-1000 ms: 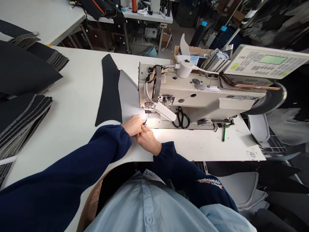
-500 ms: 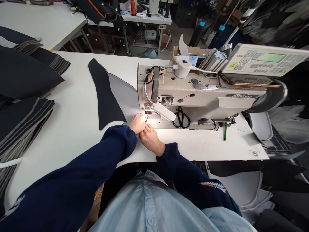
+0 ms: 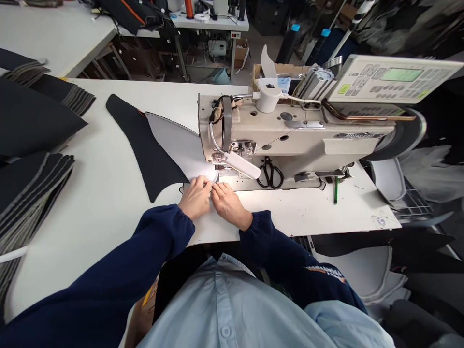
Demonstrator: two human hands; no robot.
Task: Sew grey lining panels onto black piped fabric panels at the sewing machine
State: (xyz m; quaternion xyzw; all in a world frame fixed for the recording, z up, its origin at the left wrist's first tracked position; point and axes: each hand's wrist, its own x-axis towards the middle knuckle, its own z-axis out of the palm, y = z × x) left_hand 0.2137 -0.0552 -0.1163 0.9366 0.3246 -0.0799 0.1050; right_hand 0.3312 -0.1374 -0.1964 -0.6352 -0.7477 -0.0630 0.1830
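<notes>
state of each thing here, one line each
left hand: flat, pressing the grey panel
right hand: flat on the panel edge by the needle
grey panel: spread flat, end under the machine head
black panel: lying flat beside the grey one
lamp: lit
scissors: closed, lying on the machine bed
display: on, green

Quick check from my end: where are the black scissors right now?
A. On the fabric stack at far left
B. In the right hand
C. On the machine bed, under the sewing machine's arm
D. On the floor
C. The scissors lie on the bed of the sewing machine, beneath its arm, apart from both hands, which rest on the grey fabric panel near the needle.
</notes>
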